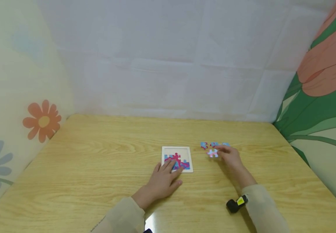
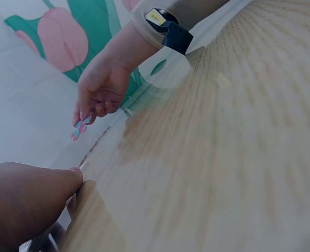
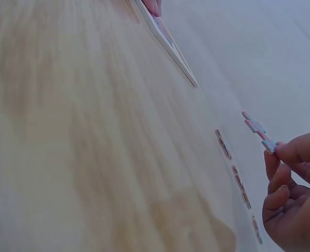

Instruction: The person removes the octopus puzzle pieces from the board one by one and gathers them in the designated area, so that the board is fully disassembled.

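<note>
A white-framed puzzle tray [image 1: 191, 161] lies on the table, its lower part filled with pink, blue and purple pieces. My left hand [image 1: 160, 182] rests over its lower left, fingers spread across the frame and pieces. To the right, my right hand [image 1: 232, 158] pinches a light blue and pink puzzle piece [image 1: 212, 153] between thumb and finger. The right wrist view shows that piece [image 3: 256, 127] raised above the table, held by the right hand [image 3: 297, 184]. Beyond it are loose pieces, one blue and pink [image 1: 204, 145], another beside it [image 1: 214, 144], and a third [image 1: 226, 144] partly behind the hand.
The wooden table [image 1: 103, 145] reaches back to a white cloth backdrop [image 1: 168, 64]. Flower-patterned panels stand at the left [image 1: 16, 81] and right [image 1: 325, 97]. A black device with a yellow label [image 1: 237, 204] is worn at the right wrist.
</note>
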`<state>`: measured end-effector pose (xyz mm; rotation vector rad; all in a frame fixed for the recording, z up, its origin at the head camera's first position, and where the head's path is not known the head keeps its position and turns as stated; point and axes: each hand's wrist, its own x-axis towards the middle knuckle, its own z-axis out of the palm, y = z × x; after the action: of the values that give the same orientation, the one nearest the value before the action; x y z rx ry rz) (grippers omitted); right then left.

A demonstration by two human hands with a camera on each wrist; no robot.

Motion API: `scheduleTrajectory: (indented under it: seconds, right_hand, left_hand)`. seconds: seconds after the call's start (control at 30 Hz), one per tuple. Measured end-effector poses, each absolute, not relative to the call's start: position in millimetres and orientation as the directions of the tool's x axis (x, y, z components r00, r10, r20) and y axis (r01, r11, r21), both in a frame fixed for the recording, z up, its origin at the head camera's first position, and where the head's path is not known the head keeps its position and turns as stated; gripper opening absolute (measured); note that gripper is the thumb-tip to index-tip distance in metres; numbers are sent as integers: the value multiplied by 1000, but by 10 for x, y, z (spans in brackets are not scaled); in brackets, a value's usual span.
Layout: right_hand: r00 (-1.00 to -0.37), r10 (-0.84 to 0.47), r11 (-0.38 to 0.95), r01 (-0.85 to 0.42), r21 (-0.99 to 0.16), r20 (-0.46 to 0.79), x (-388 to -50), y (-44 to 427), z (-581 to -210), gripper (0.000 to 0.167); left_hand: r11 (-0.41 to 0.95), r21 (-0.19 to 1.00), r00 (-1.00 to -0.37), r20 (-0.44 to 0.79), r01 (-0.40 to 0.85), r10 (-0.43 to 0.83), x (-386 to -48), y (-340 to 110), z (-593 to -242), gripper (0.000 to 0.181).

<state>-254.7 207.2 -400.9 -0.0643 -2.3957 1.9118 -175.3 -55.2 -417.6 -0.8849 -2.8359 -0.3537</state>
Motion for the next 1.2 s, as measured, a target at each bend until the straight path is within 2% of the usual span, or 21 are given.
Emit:
scheduleTrajectory:
  seconds: [0.33,0.83,1.07,1.2]
  right_hand:
    - [-995,103,205,20,-979,1,-2547,2275,-4003,29]
    - [-986,158,288,98,-953,-54,-2530,2512,-3946,32]
    - [-979,183,191,129,-973,-93,-2540,2618,-3996,34]
    - [-975,202,187,133,-973,-95,-2540,2654,-4001,33]
  left_hand:
    - [795,185,-813,209,578,543,-1750,-537,-4158,46]
    - [798,183,-817,198,574,542,-1750,-526,-4156,47]
    - [802,194,-825,175,564,538,-1744,-519,-4152,48]
    - [802,191,-824,182,566,537,-1742,-518,-4152,48]
